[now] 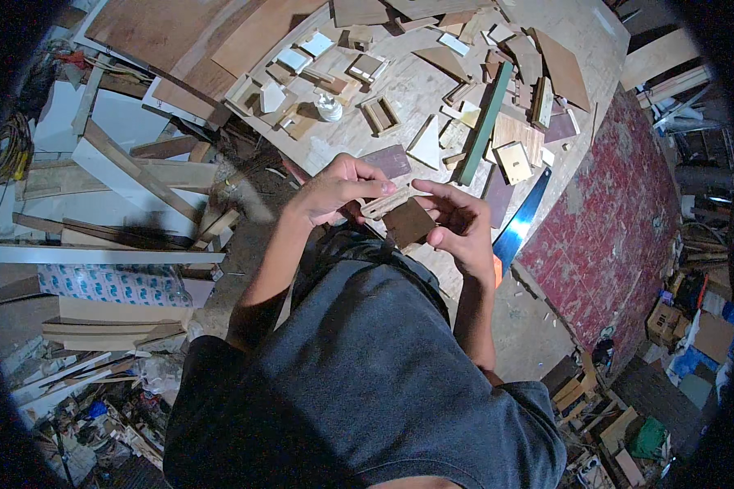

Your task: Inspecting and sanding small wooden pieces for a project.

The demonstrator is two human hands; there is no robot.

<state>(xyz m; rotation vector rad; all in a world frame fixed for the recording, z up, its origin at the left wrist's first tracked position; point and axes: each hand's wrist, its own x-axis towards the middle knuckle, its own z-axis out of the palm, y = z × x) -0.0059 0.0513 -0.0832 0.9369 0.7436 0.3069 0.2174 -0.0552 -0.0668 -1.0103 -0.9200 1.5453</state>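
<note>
My left hand [345,188] pinches a pale wooden strip [386,204] between thumb and fingers, just in front of my body. Against that strip sits a small square of dark brown board [410,222], its right side held by my right hand [463,221]. Whether the strip and the board are fixed together I cannot tell. Both pieces are over the near edge of the plywood worktable [342,147]. Beyond my left hand lies a flat purplish board offcut [386,161]. A handsaw [522,213] with an orange handle rests to the right of my right hand.
On the table stand a small open wooden frame [380,116], a white bottle [329,108] and several small wooden assemblies. A long green bar [488,125] lies across offcuts at the right. Stacked boards [140,177] crowd the left; a red floor [611,226] shows at the right.
</note>
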